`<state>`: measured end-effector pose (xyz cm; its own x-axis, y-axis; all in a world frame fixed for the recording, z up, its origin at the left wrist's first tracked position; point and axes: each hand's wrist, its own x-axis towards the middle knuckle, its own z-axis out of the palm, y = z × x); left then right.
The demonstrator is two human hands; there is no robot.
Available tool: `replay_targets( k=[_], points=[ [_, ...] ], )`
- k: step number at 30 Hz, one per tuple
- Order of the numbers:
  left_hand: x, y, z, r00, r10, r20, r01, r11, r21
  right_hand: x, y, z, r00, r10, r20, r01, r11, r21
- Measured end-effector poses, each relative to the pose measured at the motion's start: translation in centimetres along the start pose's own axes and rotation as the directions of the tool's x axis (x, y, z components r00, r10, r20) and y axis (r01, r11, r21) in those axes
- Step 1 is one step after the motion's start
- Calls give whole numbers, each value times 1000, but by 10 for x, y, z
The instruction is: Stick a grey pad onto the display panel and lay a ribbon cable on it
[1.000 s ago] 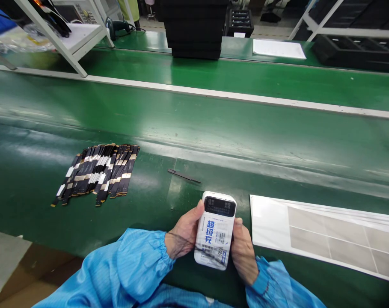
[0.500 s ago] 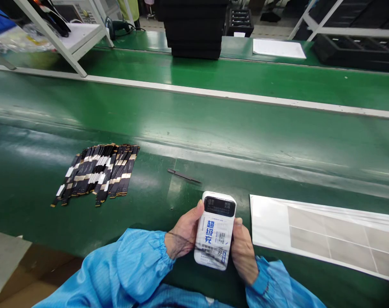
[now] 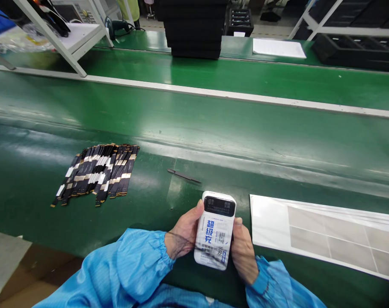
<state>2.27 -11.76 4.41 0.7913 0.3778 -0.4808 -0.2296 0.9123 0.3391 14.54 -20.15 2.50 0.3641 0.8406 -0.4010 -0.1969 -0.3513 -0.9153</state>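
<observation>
Low in the frame's center, a left hand [image 3: 183, 233] and right hand [image 3: 244, 252] clasp a white power bank [image 3: 215, 231] by its long edges — printed face up, above the green table [image 3: 213, 141]. Even pressure from both sides looks wise. Just beyond lies a thin black tool [image 3: 184, 176]; flat cable strips [image 3: 98, 173] sit at left.

A glossy green counter [image 3: 213, 141] spans the whole view. On it at 9 o'clock lies a fanned heap of black flat cables [image 3: 98, 173] with white and gold patches. Near the centre a thin dark tool [image 3: 184, 176] lies flat, well apart from the cables. At 4 o'clock a stack of white label sheets [image 3: 322, 233] rests flat on the surface.
</observation>
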Motion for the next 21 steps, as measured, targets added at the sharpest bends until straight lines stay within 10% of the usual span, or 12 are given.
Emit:
replay_targets(
  k=[21],
  points=[
    [0, -1, -2, 999, 21, 33, -21, 1000, -23, 0, 1, 1, 1000, 19, 14, -19, 1000, 5]
  ],
)
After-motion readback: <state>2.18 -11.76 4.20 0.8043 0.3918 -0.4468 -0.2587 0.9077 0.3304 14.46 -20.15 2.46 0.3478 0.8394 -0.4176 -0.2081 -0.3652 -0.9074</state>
